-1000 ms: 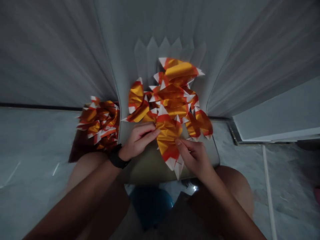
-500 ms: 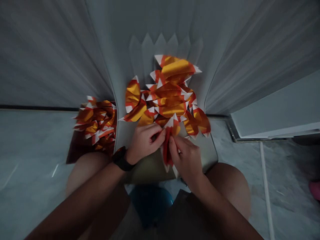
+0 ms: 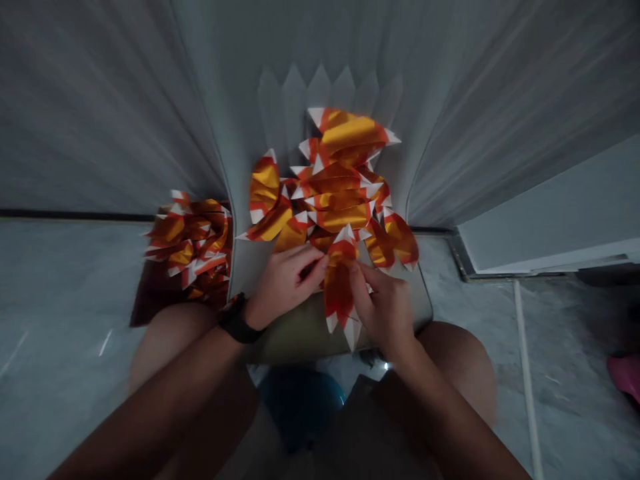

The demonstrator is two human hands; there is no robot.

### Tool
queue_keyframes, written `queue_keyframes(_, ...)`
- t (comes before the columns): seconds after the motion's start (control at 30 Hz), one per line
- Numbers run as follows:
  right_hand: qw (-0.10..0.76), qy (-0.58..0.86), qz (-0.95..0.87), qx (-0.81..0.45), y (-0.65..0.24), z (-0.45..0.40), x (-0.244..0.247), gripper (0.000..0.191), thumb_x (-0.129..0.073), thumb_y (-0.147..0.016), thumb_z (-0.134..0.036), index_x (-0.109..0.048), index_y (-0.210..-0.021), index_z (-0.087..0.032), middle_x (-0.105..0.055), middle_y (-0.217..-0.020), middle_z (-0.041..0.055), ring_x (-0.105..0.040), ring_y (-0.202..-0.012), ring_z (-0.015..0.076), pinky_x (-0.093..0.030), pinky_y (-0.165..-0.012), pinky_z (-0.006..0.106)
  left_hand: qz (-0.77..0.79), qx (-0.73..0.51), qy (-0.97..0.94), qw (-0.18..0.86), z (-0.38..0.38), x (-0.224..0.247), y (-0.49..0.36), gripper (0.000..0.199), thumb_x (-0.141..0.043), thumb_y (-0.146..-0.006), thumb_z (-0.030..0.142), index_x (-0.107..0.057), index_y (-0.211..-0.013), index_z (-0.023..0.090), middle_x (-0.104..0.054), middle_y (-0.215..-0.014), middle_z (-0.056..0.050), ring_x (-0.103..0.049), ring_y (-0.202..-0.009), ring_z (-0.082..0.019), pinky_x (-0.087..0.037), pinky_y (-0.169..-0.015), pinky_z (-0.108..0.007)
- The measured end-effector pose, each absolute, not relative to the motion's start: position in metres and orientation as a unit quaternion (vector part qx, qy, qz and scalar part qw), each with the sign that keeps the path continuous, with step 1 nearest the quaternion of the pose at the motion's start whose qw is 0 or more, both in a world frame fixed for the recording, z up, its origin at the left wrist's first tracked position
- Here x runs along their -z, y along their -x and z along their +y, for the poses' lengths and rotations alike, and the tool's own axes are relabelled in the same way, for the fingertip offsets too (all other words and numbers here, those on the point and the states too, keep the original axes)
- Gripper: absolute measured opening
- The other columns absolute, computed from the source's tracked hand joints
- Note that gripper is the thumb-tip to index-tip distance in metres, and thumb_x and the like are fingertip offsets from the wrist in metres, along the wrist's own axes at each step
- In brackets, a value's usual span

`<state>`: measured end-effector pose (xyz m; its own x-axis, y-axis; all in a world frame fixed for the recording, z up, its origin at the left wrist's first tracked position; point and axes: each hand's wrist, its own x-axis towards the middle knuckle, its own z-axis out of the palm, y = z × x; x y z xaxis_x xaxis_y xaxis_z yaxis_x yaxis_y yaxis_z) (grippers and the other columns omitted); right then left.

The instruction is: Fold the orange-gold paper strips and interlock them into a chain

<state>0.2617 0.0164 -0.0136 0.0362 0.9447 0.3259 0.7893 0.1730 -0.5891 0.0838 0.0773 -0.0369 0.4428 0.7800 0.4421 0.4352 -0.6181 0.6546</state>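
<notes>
Between my hands is a folded paper piece (image 3: 340,283), gold and red with white pointed ends, standing lengthwise toward me. My left hand (image 3: 290,279) pinches its left edge with thumb and forefinger. On the opposite edge, my right hand (image 3: 384,303) grips it between thumb and fingers, with the other fingers curled. Just beyond lies a pile of similar folded gold, red and white paper pieces (image 3: 345,217) on a grey chair seat (image 3: 290,340). Some of them stand against the chair's backrest (image 3: 280,107).
Left of the chair, a dark red box (image 3: 155,293) holds more gold and red folded papers (image 3: 200,243). Below the seat edge is a blue round object (image 3: 303,403). A pink item (image 3: 624,377) lies on the tiled floor (image 3: 565,347) at far right.
The held paper piece has spread from a narrow red fold into a wider shape showing its gold face. My right hand has moved slightly right.
</notes>
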Motion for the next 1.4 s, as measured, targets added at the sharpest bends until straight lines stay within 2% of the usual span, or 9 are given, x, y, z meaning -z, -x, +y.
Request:
queue_keyframes(0.3, 0.320, 0.622, -0.691, -0.185, -0.282, 0.024, 0.011, 0.049, -0.046, -0.100, -0.041, -0.061, -0.060, -0.018, -0.047, -0.046, -0.0024, -0.046, -0.043, 0.0095, -0.030, -0.046, 0.024, 0.349, -0.323, -0.837, 0.270, 0.087, 0.032, -0.074, 0.020, -0.051, -0.102, 0.030, -0.066, -0.095, 0.019, -0.070, -0.088, -0.003, -0.063, -0.079, -0.014, -0.047, -0.072, -0.026)
queue_keyframes(0.43, 0.332, 0.631, -0.670, -0.206, -0.281, 0.023, 0.013, 0.048, -0.047, -0.100, -0.044, -0.067, -0.066, -0.017, -0.054, -0.050, -0.0010, -0.050, -0.047, 0.0104, -0.033, -0.047, 0.024, 0.366, -0.331, -0.825, 0.275, 0.085, 0.029, -0.075, 0.022, -0.051, -0.101, 0.031, -0.066, -0.091, 0.018, -0.068, -0.083, -0.002, -0.062, -0.075, -0.013, -0.045, -0.070, -0.025)
queue_keyframes(0.67, 0.369, 0.623, -0.633, -0.272, -0.269, 0.014, 0.019, 0.036, -0.059, -0.094, -0.047, -0.074, -0.078, -0.018, -0.066, -0.062, 0.0005, -0.055, -0.053, 0.0110, -0.040, -0.050, 0.022, 0.423, -0.378, -0.785, 0.250, 0.083, 0.031, -0.074, 0.027, -0.053, -0.099, 0.033, -0.061, -0.079, 0.017, -0.056, -0.066, 0.002, -0.050, -0.060, -0.011, -0.036, -0.058, -0.025)
queue_keyframes(0.9, 0.350, 0.650, -0.636, -0.224, -0.263, 0.012, 0.018, 0.041, -0.053, -0.096, -0.042, -0.067, -0.066, -0.019, -0.061, -0.056, 0.0001, -0.051, -0.049, 0.0102, -0.035, -0.048, 0.023, 0.448, -0.382, -0.746, 0.311, 0.068, 0.032, -0.072, 0.040, -0.050, -0.099, 0.041, -0.056, -0.068, 0.017, -0.051, -0.059, 0.003, -0.044, -0.055, -0.010, -0.031, -0.052, -0.025)
queue_keyframes(0.97, 0.348, 0.660, -0.638, -0.192, -0.262, 0.012, 0.018, 0.042, -0.051, -0.097, -0.041, -0.066, -0.066, -0.018, -0.061, -0.055, 0.0007, -0.052, -0.049, 0.0107, -0.035, -0.049, 0.023, 0.443, -0.366, -0.743, 0.343, 0.057, 0.032, -0.070, 0.042, -0.051, -0.099, 0.044, -0.057, -0.067, 0.017, -0.055, -0.060, 0.002, -0.047, -0.056, -0.010, -0.033, -0.053, -0.025)
queue_keyframes(1.07, 0.343, 0.669, -0.644, -0.141, -0.258, 0.009, 0.017, 0.042, -0.050, -0.099, -0.041, -0.067, -0.066, -0.018, -0.063, -0.057, 0.0020, -0.055, -0.050, 0.0117, -0.035, -0.051, 0.025, 0.434, -0.350, -0.743, 0.371, 0.041, 0.032, -0.069, 0.037, -0.055, -0.096, 0.044, -0.063, -0.073, 0.017, -0.062, -0.065, 0.000, -0.052, -0.059, -0.011, -0.037, -0.054, -0.024)
queue_keyframes(1.17, 0.333, 0.669, -0.655, -0.113, -0.253, 0.005, 0.017, 0.042, -0.049, -0.099, -0.040, -0.065, -0.066, -0.019, -0.063, -0.058, 0.0020, -0.054, -0.050, 0.0116, -0.034, -0.052, 0.025, 0.438, -0.346, -0.745, 0.364, 0.030, 0.036, -0.070, 0.034, -0.060, -0.094, 0.042, -0.063, -0.070, 0.017, -0.059, -0.061, 0.002, -0.051, -0.057, -0.011, -0.036, -0.053, -0.023)
queue_keyframes(1.27, 0.310, 0.667, -0.670, -0.104, -0.250, 0.002, 0.019, 0.043, -0.048, -0.100, -0.038, -0.062, -0.064, -0.019, -0.062, -0.057, 0.0020, -0.052, -0.049, 0.0110, -0.032, -0.052, 0.025, 0.442, -0.331, -0.748, 0.368, 0.026, 0.044, -0.069, 0.033, -0.058, -0.095, 0.036, -0.062, -0.069, 0.017, -0.056, -0.061, 0.003, -0.050, -0.057, -0.010, -0.036, -0.054, -0.023)
queue_keyframes(1.4, 0.294, 0.657, -0.684, -0.118, -0.250, 0.006, 0.024, 0.042, -0.046, -0.101, -0.039, -0.064, -0.070, -0.018, -0.064, -0.060, 0.0037, -0.056, -0.052, 0.0128, -0.032, -0.053, 0.025, 0.436, -0.300, -0.743, 0.410, 0.030, 0.051, -0.061, 0.031, -0.054, -0.097, 0.036, -0.064, -0.076, 0.017, -0.060, -0.066, 0.002, -0.053, -0.061, -0.011, -0.039, -0.055, -0.022)
